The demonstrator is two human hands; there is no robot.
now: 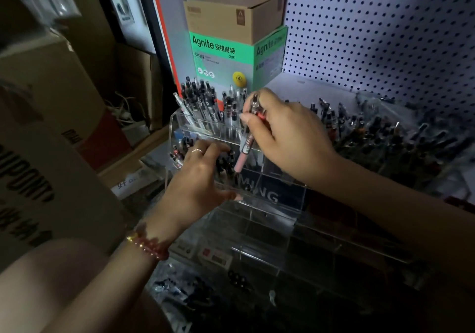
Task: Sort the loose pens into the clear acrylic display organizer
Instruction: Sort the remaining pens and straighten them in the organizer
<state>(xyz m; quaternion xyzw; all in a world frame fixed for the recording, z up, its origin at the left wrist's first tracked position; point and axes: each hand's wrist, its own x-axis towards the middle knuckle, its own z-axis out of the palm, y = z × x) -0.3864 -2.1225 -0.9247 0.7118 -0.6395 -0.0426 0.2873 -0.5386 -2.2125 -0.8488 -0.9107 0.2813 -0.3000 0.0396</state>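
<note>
1. Pen (244, 147): pink barrel, clicker end up, tip down. Hangs slightly tilted over the middle tier of the organizer (257, 229), not yet inside any compartment.
2. Right hand (290, 137): clamped on the pen near its upper end, thumb and fingertips pinching around the clip. Reaches in from the right, above the organizer.
3. Left hand (198, 175): holds nothing. Fingers fairly straight and spread, laid on the standing pens (180, 151) in the left compartment of the middle tier, thumb near the front wall. Probably pressing them aside to open a gap, though hard to be sure.
4. Organizer: clear and stepped, on the surface (295, 85). Back tier crowded with upright back-row pens (203, 101). Lower front compartments look mostly unfilled, but too dark and glary to say firmly.
5. Loose pens (385, 132): a large heap just right of the organizer, below the pegboard (385, 36). Cannot tell whether lying on the surface or in another clear tray.
6. Step in hand, by judgement: seating one pen in the middle tier. Far from finished, going by the size of the heap.
7. Next move calls for lowering the pen tip-first into the space beside the left fingers, clear of the divider, and loosening the pinch only once the tip has bottomed. After that, back to the heap for another.
8. Behind it all: a green box (221, 57) with a cardboard box (231, 16) on top.
</note>
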